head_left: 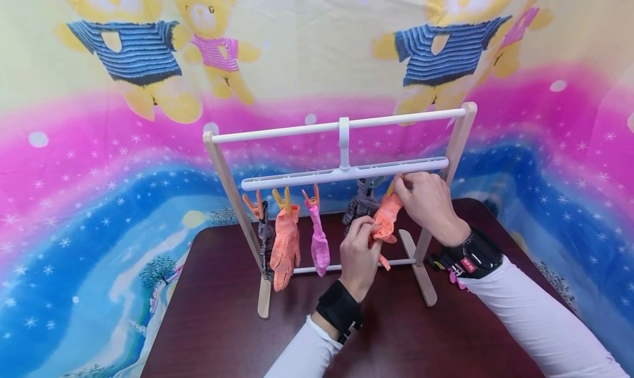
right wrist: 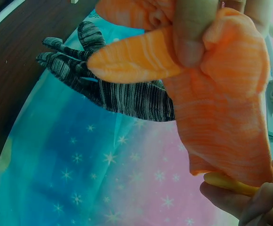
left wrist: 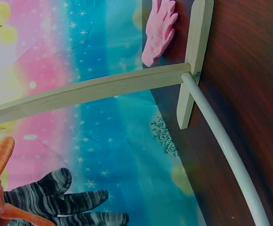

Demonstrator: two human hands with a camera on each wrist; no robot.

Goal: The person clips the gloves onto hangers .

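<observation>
In the head view, my left hand (head_left: pixel 360 257) pinches the lower part of an orange glove (head_left: pixel 388 210). At the glove's upper end, my right hand (head_left: pixel 430 204) pinches a yellow clothespin, clearer in the right wrist view, where the clothespin (right wrist: pixel 228 182) lies at the cuff edge. Whether its jaws grip the cuff is hard to tell. Beside the orange glove hangs a black-and-grey striped glove (head_left: pixel 360 204), under the right part of a white hanger (head_left: pixel 297 178). My left fingers press into the orange fabric in the right wrist view.
A rack with wooden legs (head_left: pixel 222 188) and a white top rod (head_left: pixel 282 129) bears the hanger. On the left, clothespins hold a dark glove (head_left: pixel 266 240), an orange glove (head_left: pixel 286 248) and a pink glove (head_left: pixel 320 243). Another pink glove (left wrist: pixel 160 33) lies on the dark table (head_left: pixel 213 306).
</observation>
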